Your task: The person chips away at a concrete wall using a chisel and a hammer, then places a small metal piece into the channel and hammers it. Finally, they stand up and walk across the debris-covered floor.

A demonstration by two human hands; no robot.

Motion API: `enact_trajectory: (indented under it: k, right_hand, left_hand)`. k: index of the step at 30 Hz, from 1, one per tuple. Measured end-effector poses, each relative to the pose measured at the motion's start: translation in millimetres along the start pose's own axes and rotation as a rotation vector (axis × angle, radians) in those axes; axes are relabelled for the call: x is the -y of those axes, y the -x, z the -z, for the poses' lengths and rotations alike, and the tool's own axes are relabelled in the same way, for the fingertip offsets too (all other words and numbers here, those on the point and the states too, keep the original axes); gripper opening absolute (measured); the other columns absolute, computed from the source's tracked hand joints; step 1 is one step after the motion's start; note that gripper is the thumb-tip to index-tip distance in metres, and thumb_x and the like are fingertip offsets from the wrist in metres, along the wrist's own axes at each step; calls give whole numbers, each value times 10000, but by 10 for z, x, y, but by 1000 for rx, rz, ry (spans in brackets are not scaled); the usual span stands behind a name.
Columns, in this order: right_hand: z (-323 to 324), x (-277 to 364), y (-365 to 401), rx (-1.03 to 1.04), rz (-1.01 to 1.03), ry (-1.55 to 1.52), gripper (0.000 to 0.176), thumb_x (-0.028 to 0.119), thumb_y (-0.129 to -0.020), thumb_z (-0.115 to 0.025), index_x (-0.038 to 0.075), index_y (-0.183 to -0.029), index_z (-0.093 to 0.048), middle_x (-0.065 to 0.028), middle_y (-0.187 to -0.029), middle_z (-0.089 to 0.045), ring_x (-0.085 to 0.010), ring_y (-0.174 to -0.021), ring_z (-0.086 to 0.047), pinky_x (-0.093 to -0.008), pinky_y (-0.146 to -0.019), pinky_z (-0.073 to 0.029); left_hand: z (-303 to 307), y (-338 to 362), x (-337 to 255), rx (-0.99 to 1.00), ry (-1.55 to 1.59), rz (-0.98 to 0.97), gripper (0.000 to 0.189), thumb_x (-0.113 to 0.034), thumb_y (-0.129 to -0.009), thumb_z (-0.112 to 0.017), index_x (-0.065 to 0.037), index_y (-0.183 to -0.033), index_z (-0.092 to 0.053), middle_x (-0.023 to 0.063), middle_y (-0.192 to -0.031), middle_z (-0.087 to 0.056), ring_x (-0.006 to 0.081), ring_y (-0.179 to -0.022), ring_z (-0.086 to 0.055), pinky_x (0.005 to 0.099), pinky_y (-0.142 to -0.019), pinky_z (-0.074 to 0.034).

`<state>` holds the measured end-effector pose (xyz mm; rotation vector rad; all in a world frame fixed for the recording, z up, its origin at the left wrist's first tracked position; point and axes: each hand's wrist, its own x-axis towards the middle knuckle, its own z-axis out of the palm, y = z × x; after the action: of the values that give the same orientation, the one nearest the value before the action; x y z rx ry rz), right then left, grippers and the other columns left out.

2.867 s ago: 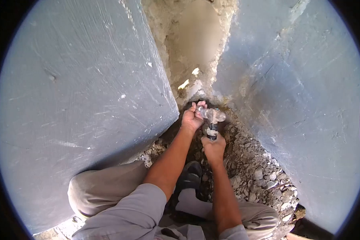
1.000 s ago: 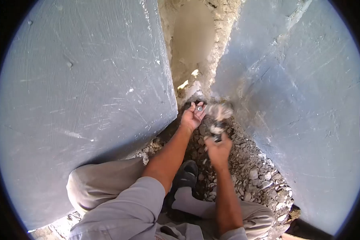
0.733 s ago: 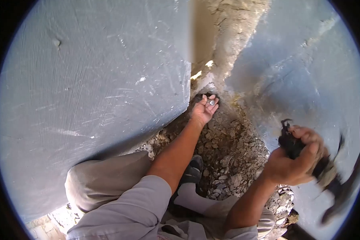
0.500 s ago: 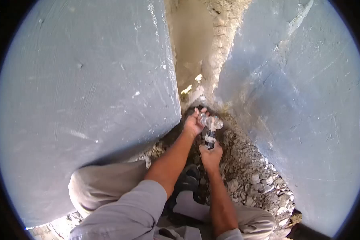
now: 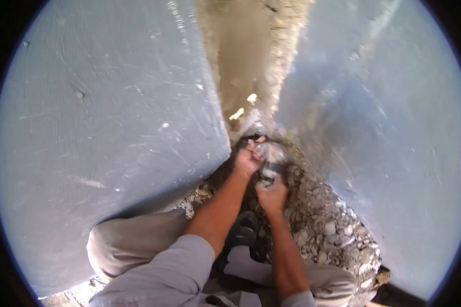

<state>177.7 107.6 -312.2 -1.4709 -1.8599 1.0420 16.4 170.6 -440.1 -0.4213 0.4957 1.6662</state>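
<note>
My right hand [image 5: 272, 196] is closed around the dark handle of a short hammer [image 5: 273, 152]. Its pale, dust-covered head is smeared by motion. Just left of the head, my left hand [image 5: 248, 160] has its fingers curled in, close against the hammer. What those fingers grip is too small and blurred to make out. Both hands are low down, in front of a dark hollow [image 5: 252, 139] at the foot of the gap between two grey slabs.
A large grey slab [image 5: 112, 112] stands on the left and another grey slab [image 5: 389, 143] on the right. Between them is a rough tan wall [image 5: 243, 51]. Broken stone rubble [image 5: 328, 230] covers the ground at right. A dark shoe [image 5: 242, 230] is below my hands.
The hammer, sharp before, is now blurred, and its head has shifted slightly. My left hand stays in nearly the same place. The whole view has moved a little.
</note>
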Motion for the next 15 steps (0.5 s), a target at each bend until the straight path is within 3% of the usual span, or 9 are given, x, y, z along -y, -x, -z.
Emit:
enact_trajectory:
  k: [1,2,3,5,6,8,11,13,15]
  right_hand:
    - [-200,-372,75,50,9,-258,301,101,-766,-713,-13,-1029,-624,-34,-684,-619,-196,-604,-598,-350,-572,-501]
    - [-167,-266,-11,34,-24,-346,279,98,-761,-713,-13,-1004,-633,-30,-691,-615,-172,-604,-583,-334,-572,-492]
    - [-25,-120,45,46,-74,-415,257,95,-757,-714,-13,-978,-641,-25,-699,-610,-149,-605,-568,-317,-573,-483]
    - [364,328,26,-2,-90,-491,238,77,-757,-712,-7,-969,-647,-13,-726,-610,-111,-618,-547,-286,-572,-464]
    - [625,645,-71,-35,-47,-494,242,62,-761,-709,-2,-985,-644,-4,-745,-614,-97,-632,-542,-271,-571,-455]
    - [1120,1116,-193,-295,247,-450,240,32,-785,-683,8,-1021,-647,-27,-758,-612,-118,-671,-566,-284,-613,-469]
    - [1672,1660,-245,-516,552,-456,111,73,-870,-601,15,-962,-621,-71,-788,-620,-166,-680,-598,-303,-636,-503]
    - [1584,1718,-264,-616,678,-693,90,47,-886,-524,39,-880,-614,-87,-792,-609,-190,-699,-595,-331,-648,-518]
    - [978,844,-195,-696,299,444,42,49,-833,-578,38,-838,-618,-93,-775,-599,-206,-695,-589,-361,-666,-513]
  left_hand:
    - [319,-216,-20,156,49,96,388,-354,-1032,-463,-49,-1237,-591,107,-1222,-667,308,-1188,-573,543,-1063,-399]
    - [-47,8,1,-109,-61,-69,420,-358,-1029,-469,-36,-1276,-577,108,-1222,-667,305,-1161,-583,541,-1052,-411]
    - [-165,140,-20,-101,-117,-68,443,-363,-1019,-488,-30,-1302,-563,102,-1242,-661,305,-1167,-579,530,-1043,-420]
    - [234,-163,-125,304,23,186,309,-355,-1017,-496,-101,-1169,-587,85,-1278,-650,317,-1258,-541,516,-1084,-375]
    - [-227,214,-37,-87,-162,-21,291,-359,-1023,-482,-114,-1147,-581,78,-1286,-649,315,-1291,-525,508,-1096,-360]
    - [-345,288,-26,-85,-135,-45,298,-366,-1030,-462,-120,-1156,-576,74,-1288,-649,310,-1315,-509,506,-1103,-348]
    - [-280,255,12,-95,-66,-45,287,-361,-1036,-451,-139,-1166,-576,71,-1293,-648,311,-1330,-497,508,-1107,-340]
    - [-219,199,15,-97,-67,-41,251,-363,-1036,-455,-164,-1120,-580,75,-1295,-646,320,-1323,-499,527,-1109,-331]
    - [-189,237,-4,-112,-116,-36,282,-373,-1031,-471,-154,-1196,-539,81,-1288,-643,318,-1307,-506,547,-1114,-294]
